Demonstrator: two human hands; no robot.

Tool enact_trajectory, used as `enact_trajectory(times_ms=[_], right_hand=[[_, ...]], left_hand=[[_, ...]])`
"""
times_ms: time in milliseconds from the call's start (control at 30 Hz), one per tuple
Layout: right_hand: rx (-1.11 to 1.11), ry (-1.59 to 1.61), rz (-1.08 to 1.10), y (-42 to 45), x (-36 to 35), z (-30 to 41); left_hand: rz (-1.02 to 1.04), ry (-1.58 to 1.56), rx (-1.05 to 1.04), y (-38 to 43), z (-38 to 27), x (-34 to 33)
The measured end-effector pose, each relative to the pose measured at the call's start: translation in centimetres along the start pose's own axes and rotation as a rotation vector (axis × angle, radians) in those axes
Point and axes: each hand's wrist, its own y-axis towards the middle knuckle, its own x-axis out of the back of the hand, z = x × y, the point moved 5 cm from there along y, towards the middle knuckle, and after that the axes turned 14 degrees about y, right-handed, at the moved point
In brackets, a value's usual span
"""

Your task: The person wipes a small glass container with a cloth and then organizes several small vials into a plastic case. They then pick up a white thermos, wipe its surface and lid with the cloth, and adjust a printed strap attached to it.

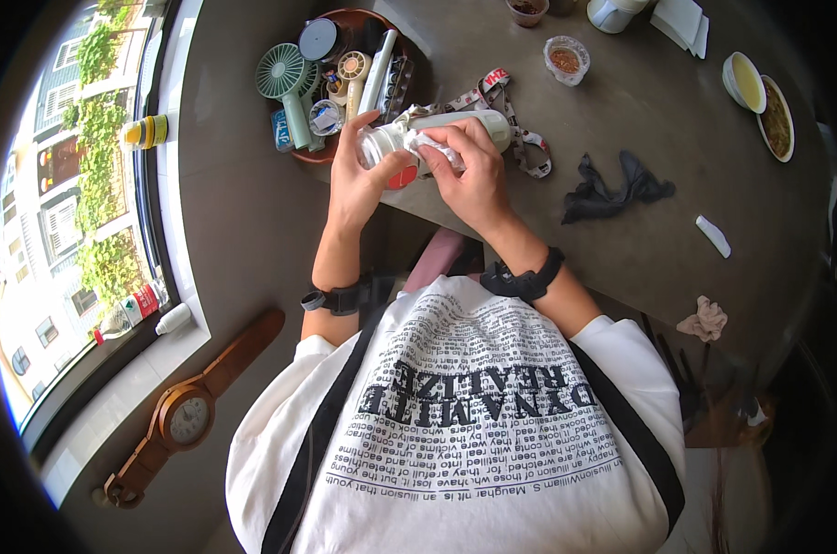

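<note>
Near the table's front edge, my left hand (361, 170) grips the clear end of a pale bottle (484, 127), which lies sideways and bears a round red tag (402, 178). My right hand (470, 170) pinches a crumpled white tissue (438, 149) against the bottle's neck. Behind the bottle a printed lanyard strap (522, 142) trails over the tabletop. To the left stands a reddish-brown basket (312, 156) holding a green handheld fan (283, 79), a beige handheld fan (354, 76), a dark-lidded jar (318, 40) and other small items.
A dark crumpled cloth (609, 194), a white strip (713, 236) and a crumpled tissue (703, 319) lie at the right. Farther back are a small cup of red sauce (566, 61), bowls (744, 83) and napkins (680, 25). A watch-shaped clock (185, 419) hangs left, by the windowsill.
</note>
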Motion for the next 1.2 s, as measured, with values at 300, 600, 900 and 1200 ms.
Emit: enact_trajectory(times_ms=[300,600,900,1200], right_hand=[[-0.203,-0.426,0.126,-0.4,8.7,-9.1],[0.061,-0.046,0.029,1.0,2.1,3.5],[-0.172,-0.462,0.029,0.9,10.7,-5.0],[0.081,0.011,0.126,3.0,2.3,4.8]], left_hand=[[0.096,-0.005,-0.043,-2.0,-3.8,3.5],[0.131,0.133,-0.353,-2.0,-6.5,2.7],[0.092,-0.052,-0.314,-2.6,-5.6,4.8],[0.193,0.082,-0.387,-3.1,-9.8,3.6]])
